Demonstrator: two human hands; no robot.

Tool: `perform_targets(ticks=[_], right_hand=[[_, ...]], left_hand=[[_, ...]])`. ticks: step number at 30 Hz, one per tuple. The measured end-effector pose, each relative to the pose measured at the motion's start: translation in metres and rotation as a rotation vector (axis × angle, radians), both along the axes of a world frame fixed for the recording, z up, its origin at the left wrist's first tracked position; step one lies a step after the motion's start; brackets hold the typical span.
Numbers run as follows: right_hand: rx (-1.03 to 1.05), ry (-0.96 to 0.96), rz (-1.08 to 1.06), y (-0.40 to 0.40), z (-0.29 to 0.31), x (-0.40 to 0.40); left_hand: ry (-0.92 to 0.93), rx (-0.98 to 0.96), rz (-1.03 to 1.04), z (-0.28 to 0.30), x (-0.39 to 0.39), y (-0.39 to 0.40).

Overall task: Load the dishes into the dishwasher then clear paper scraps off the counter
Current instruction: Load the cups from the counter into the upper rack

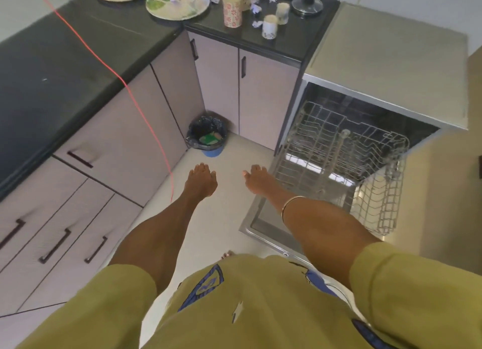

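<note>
The dishwasher (386, 69) stands at the right with its door (263, 218) down and both wire racks (341, 153) pulled out and bare. On the dark counter (287, 40) at the back lie floral plates (177, 2), several patterned cups (232, 10), a pot lid (307, 5) and crumpled paper scraps (257, 23). My left hand (200, 179) and my right hand (257, 179) are stretched out over the floor, fingers relaxed and holding nothing. My right hand is close to the rack's left edge.
A small bin (208, 137) with a black liner sits on the floor in the cabinet corner. A red cord (140, 108) runs down across the left counter and cabinets. Drawers with dark handles (54, 247) line the left side.
</note>
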State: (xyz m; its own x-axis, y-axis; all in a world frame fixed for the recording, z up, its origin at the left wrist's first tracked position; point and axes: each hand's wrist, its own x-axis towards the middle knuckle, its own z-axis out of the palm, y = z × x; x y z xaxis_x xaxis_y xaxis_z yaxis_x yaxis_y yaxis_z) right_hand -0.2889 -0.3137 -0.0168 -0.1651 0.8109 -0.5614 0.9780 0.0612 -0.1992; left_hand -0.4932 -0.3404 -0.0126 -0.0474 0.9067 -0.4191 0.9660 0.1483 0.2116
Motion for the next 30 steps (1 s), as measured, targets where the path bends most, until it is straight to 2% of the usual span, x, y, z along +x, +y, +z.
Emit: perform_targets(ticks=[8, 17, 24, 30], right_hand=[[0.041, 0.007, -0.004, 0.049, 0.004, -0.065], [0.046, -0.012, -0.013, 0.109, -0.003, -0.089], [0.075, 0.035, -0.029, 0.193, -0.005, -0.106], [0.162, 0.065, -0.132, 0.274, 0.017, -0.097]], left_hand=[[0.026, 0.012, 0.046, -0.001, -0.077, 0.021], [-0.01, 0.013, 0.004, 0.001, -0.09, 0.089], [-0.027, 0.051, -0.075, 0.008, -0.094, 0.188], [-0.029, 0.084, -0.136, 0.014, -0.088, 0.295]])
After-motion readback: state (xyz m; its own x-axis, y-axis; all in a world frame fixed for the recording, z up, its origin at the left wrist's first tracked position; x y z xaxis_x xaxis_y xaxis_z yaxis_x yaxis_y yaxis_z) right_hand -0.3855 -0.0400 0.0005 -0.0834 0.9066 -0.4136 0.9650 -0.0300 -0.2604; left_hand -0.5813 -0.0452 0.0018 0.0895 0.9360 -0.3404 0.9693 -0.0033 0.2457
